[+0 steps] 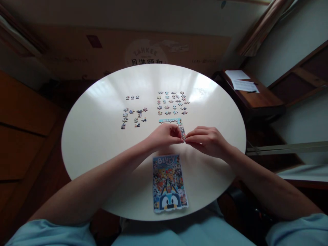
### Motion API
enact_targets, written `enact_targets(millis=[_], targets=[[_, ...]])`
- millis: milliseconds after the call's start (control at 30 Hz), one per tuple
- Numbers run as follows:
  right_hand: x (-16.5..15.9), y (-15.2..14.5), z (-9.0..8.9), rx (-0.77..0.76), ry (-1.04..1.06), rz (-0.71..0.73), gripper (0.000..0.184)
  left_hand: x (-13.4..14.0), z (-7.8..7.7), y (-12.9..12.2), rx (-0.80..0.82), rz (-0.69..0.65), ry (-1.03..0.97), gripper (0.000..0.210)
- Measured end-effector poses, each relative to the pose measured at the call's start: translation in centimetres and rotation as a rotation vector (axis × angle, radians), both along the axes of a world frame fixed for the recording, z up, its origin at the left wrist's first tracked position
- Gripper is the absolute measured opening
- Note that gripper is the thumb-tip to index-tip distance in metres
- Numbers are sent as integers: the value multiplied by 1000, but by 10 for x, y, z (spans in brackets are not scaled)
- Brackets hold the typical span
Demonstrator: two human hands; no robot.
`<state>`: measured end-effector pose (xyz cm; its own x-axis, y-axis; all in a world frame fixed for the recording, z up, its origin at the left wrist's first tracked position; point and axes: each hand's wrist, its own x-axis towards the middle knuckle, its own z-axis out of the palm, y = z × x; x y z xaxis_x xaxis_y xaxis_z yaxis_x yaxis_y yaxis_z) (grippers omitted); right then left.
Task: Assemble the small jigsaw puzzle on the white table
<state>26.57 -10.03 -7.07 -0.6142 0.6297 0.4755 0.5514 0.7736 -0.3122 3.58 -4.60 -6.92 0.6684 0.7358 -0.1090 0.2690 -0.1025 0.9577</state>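
My left hand [169, 134] and my right hand [206, 138] meet at the lower end of a partly joined jigsaw puzzle [169, 120], which has a top strip and a right-hand strip. Fingertips of both hands pinch at a small puzzle piece [183, 137] there; my fingers partly cover it. Whether that piece is locked to the strip, I cannot tell. Below my hands lies a picture sheet [169, 182] with "BLUEY" lettering and a blue cartoon dog.
Loose puzzle pieces [171, 101] lie in rows beyond the joined strip. More loose pieces [125, 115] sit to the left. All rest on a white oval table [94, 147]. A wooden side table [263, 97] with papers [239, 80] stands at the right.
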Motion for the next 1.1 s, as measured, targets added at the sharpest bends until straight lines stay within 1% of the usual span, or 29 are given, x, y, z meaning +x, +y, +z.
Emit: enact_targets(millis=[67, 100, 200, 267, 333, 433, 567, 767, 900, 1100], targets=[[0, 0, -3, -13, 34, -4, 14, -1, 4, -2, 79, -1, 56, 9], [1, 0, -5, -23, 49, -2, 14, -2, 6, -3, 145, 6, 103, 9], [4, 2, -10, -55, 79, -2, 14, -5, 11, -4, 426, 47, 280, 8], [8, 4, -11, -79, 69, -9, 14, -8, 11, -2, 595, 39, 370, 16], [10, 5, -12, -103, 38, -6, 15, -10, 7, 0, 688, 1, 412, 24], [11, 7, -12, -115, -10, 10, 14, -11, 2, 4, 745, -45, 438, 30], [9, 7, -11, -113, -42, -3, 15, -11, 1, 4, 819, -116, 458, 35], [6, 6, -12, -126, -40, -15, 14, -15, -5, 6, 951, -214, 431, 33], [3, 4, -12, -126, -52, -34, 16, -15, -8, 8, 983, -205, 423, 34], [0, 0, -11, -123, -73, -61, 15, -15, -7, 8, 995, -191, 405, 33]])
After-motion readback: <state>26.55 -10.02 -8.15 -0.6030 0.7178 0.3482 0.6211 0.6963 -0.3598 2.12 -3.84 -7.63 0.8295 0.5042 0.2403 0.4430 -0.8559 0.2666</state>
